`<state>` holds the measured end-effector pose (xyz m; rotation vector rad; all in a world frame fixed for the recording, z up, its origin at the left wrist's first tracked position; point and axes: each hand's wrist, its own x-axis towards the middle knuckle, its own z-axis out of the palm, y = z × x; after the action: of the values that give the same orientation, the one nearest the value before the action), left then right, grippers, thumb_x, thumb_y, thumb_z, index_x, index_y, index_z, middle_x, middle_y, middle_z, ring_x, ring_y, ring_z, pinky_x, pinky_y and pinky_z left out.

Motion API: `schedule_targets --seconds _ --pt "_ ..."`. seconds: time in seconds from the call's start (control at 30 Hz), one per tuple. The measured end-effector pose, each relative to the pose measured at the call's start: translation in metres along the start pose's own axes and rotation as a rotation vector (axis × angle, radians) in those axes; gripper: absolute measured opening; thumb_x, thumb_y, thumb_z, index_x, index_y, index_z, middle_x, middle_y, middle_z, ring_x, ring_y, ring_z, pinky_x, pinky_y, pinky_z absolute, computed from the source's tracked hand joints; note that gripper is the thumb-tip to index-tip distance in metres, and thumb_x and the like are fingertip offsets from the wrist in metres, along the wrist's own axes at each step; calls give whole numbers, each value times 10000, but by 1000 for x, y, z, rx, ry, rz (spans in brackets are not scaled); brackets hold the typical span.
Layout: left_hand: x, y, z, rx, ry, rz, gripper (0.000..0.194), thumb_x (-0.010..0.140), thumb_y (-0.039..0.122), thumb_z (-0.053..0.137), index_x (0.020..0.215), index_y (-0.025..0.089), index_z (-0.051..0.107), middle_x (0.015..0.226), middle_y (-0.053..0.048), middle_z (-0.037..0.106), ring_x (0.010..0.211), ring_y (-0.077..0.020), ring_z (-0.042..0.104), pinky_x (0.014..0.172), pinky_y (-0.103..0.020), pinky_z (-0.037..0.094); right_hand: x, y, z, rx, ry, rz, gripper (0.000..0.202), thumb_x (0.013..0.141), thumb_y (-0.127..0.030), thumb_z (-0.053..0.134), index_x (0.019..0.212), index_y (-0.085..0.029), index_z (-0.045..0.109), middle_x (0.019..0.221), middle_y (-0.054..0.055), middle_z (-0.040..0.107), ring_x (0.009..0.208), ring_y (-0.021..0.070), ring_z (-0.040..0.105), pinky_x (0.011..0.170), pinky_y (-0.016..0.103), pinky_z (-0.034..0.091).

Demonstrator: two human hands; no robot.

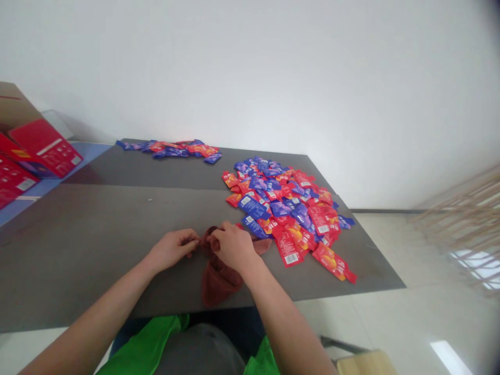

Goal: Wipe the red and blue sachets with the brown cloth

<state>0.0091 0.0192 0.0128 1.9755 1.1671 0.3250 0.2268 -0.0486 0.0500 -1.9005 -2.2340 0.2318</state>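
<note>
A reddish-brown cloth, crumpled and folded, lies near the front edge of the grey table. My left hand has its fingers closed at the cloth's left edge. Over the cloth's upper part, my right hand pinches a fold of it between thumb and fingers. Part of the cloth is hidden behind the right hand, and one corner shows to its right. Just beyond that hand spreads a heap of red and blue snack pouches, loosely piled.
A second row of pouches lies along the table's far edge by the white wall. Open red cartons stand at the left on a blue surface. A wooden stool is at the lower right.
</note>
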Motion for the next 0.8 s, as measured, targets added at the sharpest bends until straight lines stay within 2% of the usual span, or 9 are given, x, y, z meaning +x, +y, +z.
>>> schedule_targets --seconds 0.13,0.2,0.37,0.53,0.7,0.8 --pt "1 1 1 -7 -13 -5 319 896 505 538 854 214 663 677 34 627 609 -155 624 608 -249 449 9 15 10 -27 44 320 328 1046 -385 383 1034 -239 677 1057 72 631 871 186 664 708 278 484" --pt "2 2 3 -7 -10 -9 323 891 513 551 856 214 668 665 35 621 599 -153 614 598 -248 440 11 19 11 -26 71 394 347 1052 -378 355 1039 -225 667 1037 87 639 860 198 676 709 293 489" --pt "3 2 5 31 31 1 359 889 542 552 813 209 663 634 31 614 575 -154 587 575 -248 411 5 4 15 1 58 424 285 1022 -383 431 1091 -209 645 1047 116 630 862 220 691 721 312 504" --pt "1 -4 5 46 52 14 370 893 552 550 783 210 640 635 27 622 596 -158 582 588 -246 406 -10 -15 22 14 49 347 231 1002 -378 476 1077 -231 638 1033 90 628 836 207 689 709 299 496" --pt "-1 -4 5 49 51 2 357 890 545 544 803 215 651 657 20 638 608 -163 582 589 -249 406 -12 -6 11 20 10 357 241 1012 -408 451 1054 -265 640 1024 59 627 848 199 674 706 298 492" --pt "-1 -1 5 49 39 -10 351 880 540 543 835 216 668 688 15 651 623 -167 582 585 -248 404 -4 -3 2 19 71 358 264 1028 -411 422 1065 -267 640 1057 61 612 862 186 662 710 283 484"
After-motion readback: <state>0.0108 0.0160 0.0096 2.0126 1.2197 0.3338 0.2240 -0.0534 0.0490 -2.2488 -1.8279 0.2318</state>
